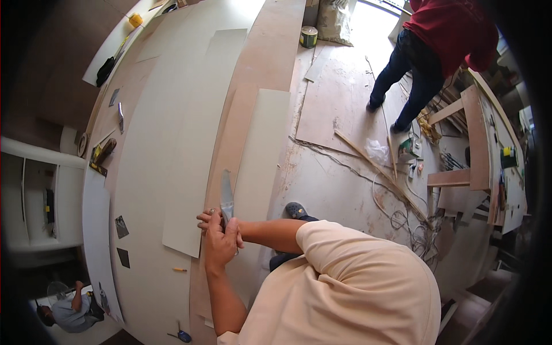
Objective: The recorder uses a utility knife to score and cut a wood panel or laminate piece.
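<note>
A knife-like tool [226, 187] with a broad grey blade lies along the wooden panels, its blade pointing away from me. My left hand [217, 240] comes up from below and closes about the handle, thumb on the right side. From the right my right hand [239, 237] meets it there, largely covered by the left; it seems to grip the same handle. Beneath them runs a narrow brown board [233, 138]. To its right is a pale strip [265, 129], and on its left lies a long pale sheet [192, 213].
Left on the bench are a pencil [180, 269], a blue-handled tool [183, 336], dark sample squares [121, 227] and a hand plane [102, 154]. A person in red [440, 40] stands on the cable-strewn floor [322, 172]; another person [77, 310] is at lower left.
</note>
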`<state>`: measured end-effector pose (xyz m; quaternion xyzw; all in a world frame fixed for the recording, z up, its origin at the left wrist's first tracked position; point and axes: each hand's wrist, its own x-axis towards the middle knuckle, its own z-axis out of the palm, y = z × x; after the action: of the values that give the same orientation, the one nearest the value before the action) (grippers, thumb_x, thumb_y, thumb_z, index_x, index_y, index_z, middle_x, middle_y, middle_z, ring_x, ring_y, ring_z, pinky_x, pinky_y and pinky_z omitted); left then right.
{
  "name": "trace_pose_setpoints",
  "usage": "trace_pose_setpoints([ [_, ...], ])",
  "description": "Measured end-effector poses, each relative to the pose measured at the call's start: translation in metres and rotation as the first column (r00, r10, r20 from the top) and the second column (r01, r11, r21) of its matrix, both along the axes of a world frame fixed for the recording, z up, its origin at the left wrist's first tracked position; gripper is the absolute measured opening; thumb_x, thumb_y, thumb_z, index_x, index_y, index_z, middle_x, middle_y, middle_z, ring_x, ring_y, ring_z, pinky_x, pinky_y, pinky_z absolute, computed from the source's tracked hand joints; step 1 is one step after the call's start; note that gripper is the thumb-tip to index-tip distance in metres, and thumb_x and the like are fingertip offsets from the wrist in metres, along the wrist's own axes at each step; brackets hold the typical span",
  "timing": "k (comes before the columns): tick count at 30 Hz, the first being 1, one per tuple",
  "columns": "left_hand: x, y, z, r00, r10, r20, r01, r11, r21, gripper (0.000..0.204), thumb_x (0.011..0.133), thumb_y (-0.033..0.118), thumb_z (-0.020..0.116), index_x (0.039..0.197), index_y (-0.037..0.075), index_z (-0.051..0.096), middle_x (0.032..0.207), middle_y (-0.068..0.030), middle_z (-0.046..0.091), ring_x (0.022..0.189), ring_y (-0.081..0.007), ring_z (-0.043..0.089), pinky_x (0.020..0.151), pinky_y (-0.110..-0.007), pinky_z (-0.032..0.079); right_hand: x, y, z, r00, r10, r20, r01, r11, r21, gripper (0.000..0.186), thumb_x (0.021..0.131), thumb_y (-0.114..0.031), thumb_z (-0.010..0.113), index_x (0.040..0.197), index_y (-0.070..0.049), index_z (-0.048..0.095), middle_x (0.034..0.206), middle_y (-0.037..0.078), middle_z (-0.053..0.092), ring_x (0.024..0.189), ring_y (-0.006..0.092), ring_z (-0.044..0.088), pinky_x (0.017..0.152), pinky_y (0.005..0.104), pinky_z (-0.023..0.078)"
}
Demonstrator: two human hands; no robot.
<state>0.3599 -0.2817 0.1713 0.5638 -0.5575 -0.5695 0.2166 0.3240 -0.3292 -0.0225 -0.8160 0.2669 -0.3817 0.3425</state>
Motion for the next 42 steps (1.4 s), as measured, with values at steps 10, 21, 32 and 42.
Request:
trace_pose_setpoints([
  [10,0.027,-0.053,-0.093,0.911,-0.048,0.41,0.242,0.866,-0.438,0.027,0.099,0.025,0.055,0.104,-0.002,0.055,0.066,-0.0044,0.054,0.048,-0.0125,0.051,0.043,-0.03,0.042,0.033,-0.002,0.005,0.971,-0.215,-0.105,0.222,0.973,0.067,0.057,0.087,-0.042,0.065,0.127,-0.006,0.046,0.124,0.012,0.049,0.127,0.0271,0.041,0.11,0.0441,0.033],
  [21,-0.12,-0.203,-0.09,0.789,-0.185,0.586,0.432,0.846,-0.314,0.042,0.099,0.034,0.046,0.108,-0.006,0.058,0.1,-0.032,0.065,0.095,-0.0509,0.061,0.084,-0.052,0.049,0.027,0.016,0.021,0.737,-0.636,0.229,0.638,0.766,0.076,0.045,0.085,-0.026,0.063,0.122,-0.001,0.057,0.128,0.02,0.058,0.126,0.0368,0.049,0.108,0.0508,0.035],
  [32,-0.202,-0.272,-0.11,0.641,-0.145,0.754,0.471,0.85,-0.237,0.042,0.1,0.032,0.044,0.109,-0.007,0.056,0.106,-0.0329,0.065,0.101,-0.0494,0.062,0.089,-0.052,0.05,0.022,0.011,0.021,0.801,-0.571,0.18,0.521,0.813,0.26,0.032,0.089,-0.014,0.052,0.118,-0.005,0.062,0.126,0.014,0.062,0.127,0.0297,0.051,0.114,0.0455,0.03],
  [42,-0.226,-0.274,-0.117,0.572,-0.096,0.815,0.398,0.901,-0.173,0.041,0.103,0.031,0.04,0.118,-0.005,0.05,0.118,-0.0287,0.063,0.11,-0.0445,0.062,0.095,-0.05,0.05,0.008,0.011,0.033,0.877,-0.428,0.22,0.299,0.843,0.448,0.042,0.093,-0.02,0.049,0.131,-0.005,0.054,0.142,0.015,0.05,0.139,0.0317,0.038,0.117,0.0461,0.024],
])
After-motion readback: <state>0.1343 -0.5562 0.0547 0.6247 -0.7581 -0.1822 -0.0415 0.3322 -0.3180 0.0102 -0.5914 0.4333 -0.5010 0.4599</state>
